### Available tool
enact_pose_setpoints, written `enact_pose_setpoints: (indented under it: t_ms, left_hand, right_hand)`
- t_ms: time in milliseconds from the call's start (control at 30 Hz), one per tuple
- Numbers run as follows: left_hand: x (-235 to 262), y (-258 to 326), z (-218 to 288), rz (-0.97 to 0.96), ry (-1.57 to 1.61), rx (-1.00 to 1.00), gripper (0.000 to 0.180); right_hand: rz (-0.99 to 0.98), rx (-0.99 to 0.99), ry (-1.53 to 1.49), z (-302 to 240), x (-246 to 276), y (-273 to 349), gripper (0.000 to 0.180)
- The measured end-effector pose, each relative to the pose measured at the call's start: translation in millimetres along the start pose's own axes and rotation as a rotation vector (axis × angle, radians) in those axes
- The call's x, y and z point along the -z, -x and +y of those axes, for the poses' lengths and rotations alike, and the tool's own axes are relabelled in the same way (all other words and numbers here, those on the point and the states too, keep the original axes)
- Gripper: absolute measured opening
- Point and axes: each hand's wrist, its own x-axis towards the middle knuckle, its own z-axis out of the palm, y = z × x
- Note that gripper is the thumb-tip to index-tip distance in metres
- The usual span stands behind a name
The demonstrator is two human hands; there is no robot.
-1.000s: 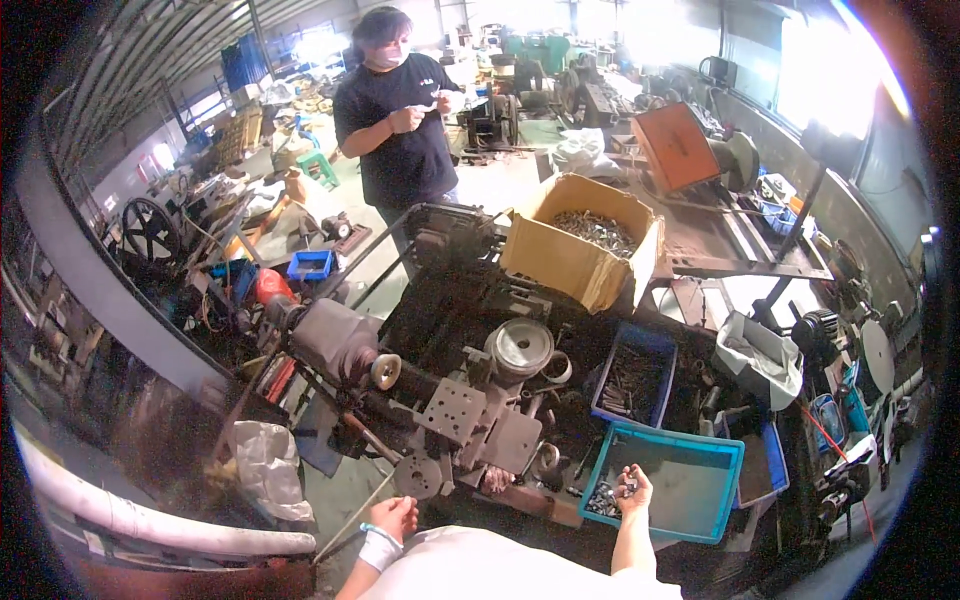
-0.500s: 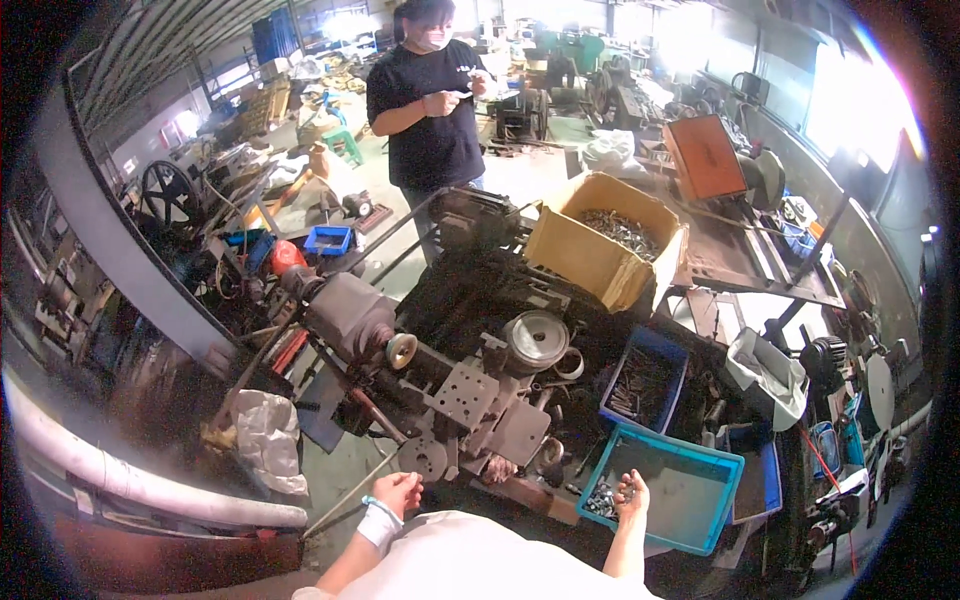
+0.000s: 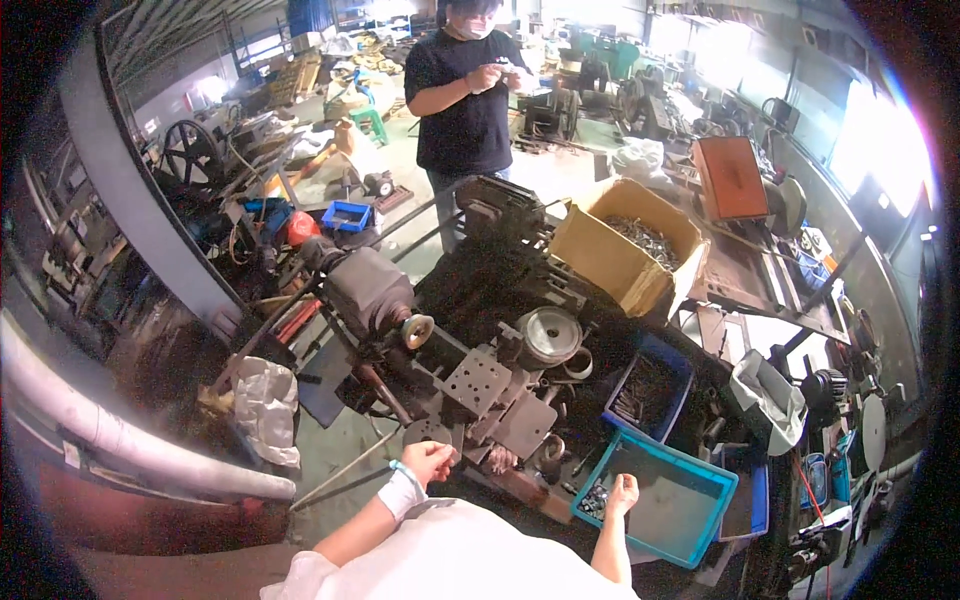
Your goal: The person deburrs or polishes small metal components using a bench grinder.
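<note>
My left hand [image 3: 430, 462] is closed, its fingers pressed together beside the machine's round dark plate [image 3: 432, 432]. Anything pinched there is too small to make out. Over the left part of a teal plastic tray [image 3: 727, 500], my right hand [image 3: 622, 494] is curled closed, and its contents are hidden. Small shiny metal parts [image 3: 594, 502] lie in the tray's left corner, close to that hand. In front of me stands a greasy machine with a drilled metal plate [image 3: 476, 382], a round metal disc [image 3: 550, 334] and a brass-coloured ring [image 3: 417, 331] on its spindle.
A cardboard box [image 3: 612, 250] full of metal pieces sits beyond the machine. A blue bin [image 3: 684, 392] of dark rods and a grey-white bin [image 3: 768, 400] stand at the right. Across the machine, a masked person [image 3: 462, 110] handles something small. A white sack [image 3: 266, 412] lies at left.
My left hand has moved right and up toward the machine's round plate. My right hand has shifted slightly left and its fingers have curled tighter. The whole view has shifted a little.
</note>
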Motion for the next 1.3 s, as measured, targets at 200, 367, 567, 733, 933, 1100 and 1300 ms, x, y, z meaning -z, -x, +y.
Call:
enact_pose_setpoints:
  t_ms: [200,367,567,733,933,1100,1300]
  left_hand:
    - [1,0,7,-0.021,0.026,0.002,0.017]
    - [-38,-8,39,-0.386,0.044,0.075,0.022]
    - [-129,-22,20,-0.622,0.179,0.418,0.045]
    - [-137,-33,-14,-0.938,0.725,0.543,0.050]
    - [-123,-24,-5,-0.696,0.754,0.587,0.030]
    - [-98,-32,-19,-0.748,0.777,0.500,0.037]
    - [-60,-25,-14,-0.750,0.928,0.560,0.037]
  right_hand:
    - [0.111,-0.477,-0.415,-13,10,-13,0.013]
    - [-0.074,-0.850,-1.163,-50,28,-9,0.028]
    - [-0.279,-0.247,-0.817,-247,-1,66,0.020]
    - [-0.181,0.614,-0.252,-301,-33,111,0.020]
    - [-0.240,0.840,-0.137,-298,-41,131,0.017]
    - [-0.323,0.937,-0.117,-313,-55,141,0.018]
    - [-0.445,0.944,-0.197,-327,-66,161,0.023]
